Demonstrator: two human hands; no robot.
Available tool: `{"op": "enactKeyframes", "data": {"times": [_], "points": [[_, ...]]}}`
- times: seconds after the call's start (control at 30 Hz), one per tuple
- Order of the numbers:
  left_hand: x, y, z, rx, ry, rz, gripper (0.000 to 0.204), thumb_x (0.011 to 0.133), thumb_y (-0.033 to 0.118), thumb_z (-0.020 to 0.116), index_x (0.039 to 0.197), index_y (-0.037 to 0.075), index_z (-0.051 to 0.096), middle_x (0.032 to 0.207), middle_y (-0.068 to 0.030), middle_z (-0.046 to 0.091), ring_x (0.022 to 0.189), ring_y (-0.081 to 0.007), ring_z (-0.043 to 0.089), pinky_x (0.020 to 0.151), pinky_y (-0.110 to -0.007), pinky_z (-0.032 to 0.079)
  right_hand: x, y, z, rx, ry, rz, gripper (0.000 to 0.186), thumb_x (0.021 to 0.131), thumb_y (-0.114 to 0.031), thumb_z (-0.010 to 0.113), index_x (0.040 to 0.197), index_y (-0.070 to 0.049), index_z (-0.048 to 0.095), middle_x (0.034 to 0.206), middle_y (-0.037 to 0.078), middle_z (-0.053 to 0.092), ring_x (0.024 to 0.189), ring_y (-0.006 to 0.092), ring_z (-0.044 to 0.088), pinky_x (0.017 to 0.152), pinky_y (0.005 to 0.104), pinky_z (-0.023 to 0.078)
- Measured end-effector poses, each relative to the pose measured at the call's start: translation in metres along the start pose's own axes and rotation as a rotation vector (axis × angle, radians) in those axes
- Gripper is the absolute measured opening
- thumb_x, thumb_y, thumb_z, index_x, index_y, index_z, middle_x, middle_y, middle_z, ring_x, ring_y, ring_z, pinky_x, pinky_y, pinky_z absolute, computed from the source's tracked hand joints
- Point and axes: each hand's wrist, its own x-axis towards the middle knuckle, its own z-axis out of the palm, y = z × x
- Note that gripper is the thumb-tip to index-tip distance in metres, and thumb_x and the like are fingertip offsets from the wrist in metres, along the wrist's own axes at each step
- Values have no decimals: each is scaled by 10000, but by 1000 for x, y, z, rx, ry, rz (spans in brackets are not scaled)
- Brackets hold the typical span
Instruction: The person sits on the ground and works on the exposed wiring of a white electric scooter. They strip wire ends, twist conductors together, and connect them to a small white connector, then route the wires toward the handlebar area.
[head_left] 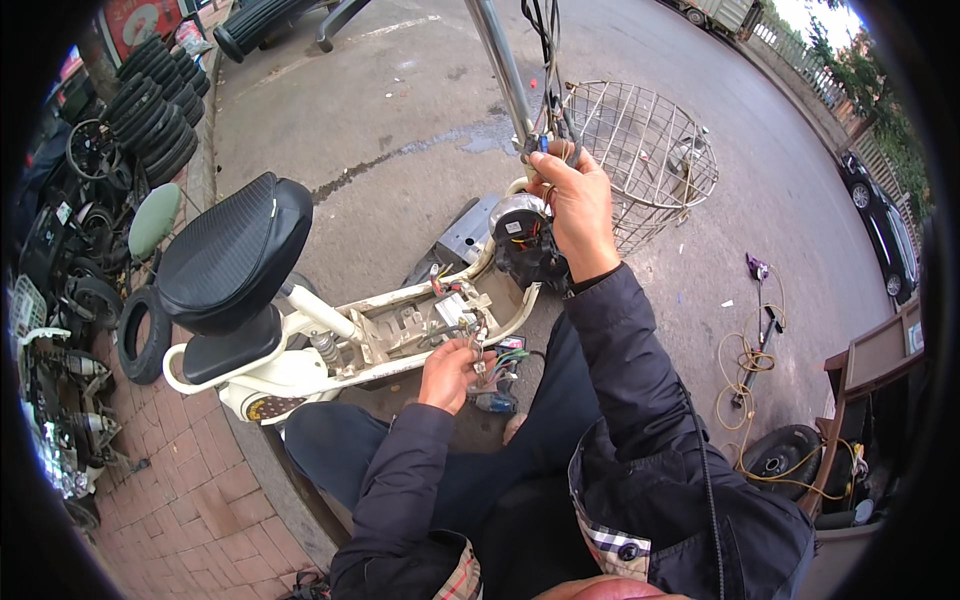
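A cream electric scooter (262,383) stands in front of me with its floor panel off. Wires and a pale box-shaped part (452,308) show in its open frame. My left hand (450,376) is closed, pinching a bundle of thin wires (482,356) at the frame's near edge. Higher up, beside the metal steering column (503,80), my right hand (578,200) is closed round dark cables with a small blue connector (544,143). Below that hand is a round black part (520,228) with coloured wires.
A wire basket (650,150) lies beyond my right hand. The black seat (235,255) rises at left. Stacked tyres (150,110) and scooter parts line the left side. At right, a yellow hose (745,375) trails toward a wheel (782,460) and a brown cabinet (870,350).
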Motion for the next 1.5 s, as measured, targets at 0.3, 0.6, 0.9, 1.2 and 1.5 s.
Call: {"op": "enactKeyframes", "data": {"times": [0.3,0.6,0.9,1.2,1.5], "points": [[2,-1,-3,-2,6,-7,164,922,-9,498,1073,-39,552,1053,-185,649,1036,-319,673,921,-466,564,5,1,6,15,36,-89,138,912,-85,681,1006,-32,595,850,17,635,700,82,585,642,242,501],[2,-2,-2,-16,2,-5,164,917,-25,489,1072,-35,541,1051,-187,644,1046,-327,670,929,-470,566,4,-1,1,85,-1,-19,152,902,-75,685,1048,-32,680,897,21,671,750,90,608,685,250,509],[2,-3,-6,2,-3,-14,163,927,-9,503,1081,-30,553,1052,-197,658,1014,-316,679,915,-459,571,1,-1,-5,155,-85,30,281,898,-38,670,1178,-10,666,924,31,667,790,105,602,742,264,494],[2,1,-2,-76,-43,3,204,933,-1,518,1120,-60,576,1069,-168,651,1043,-301,674,940,-452,565,3,-1,-7,125,-80,52,257,922,19,626,1178,2,636,962,57,658,904,173,627,819,340,514],[-1,8,0,-212,-131,19,220,943,-13,537,1145,-100,546,1141,-227,646,1138,-342,648,1024,-480,527,0,0,-5,103,-127,50,116,921,-3,562,1016,12,626,902,94,671,807,198,641,758,324,546]]}}
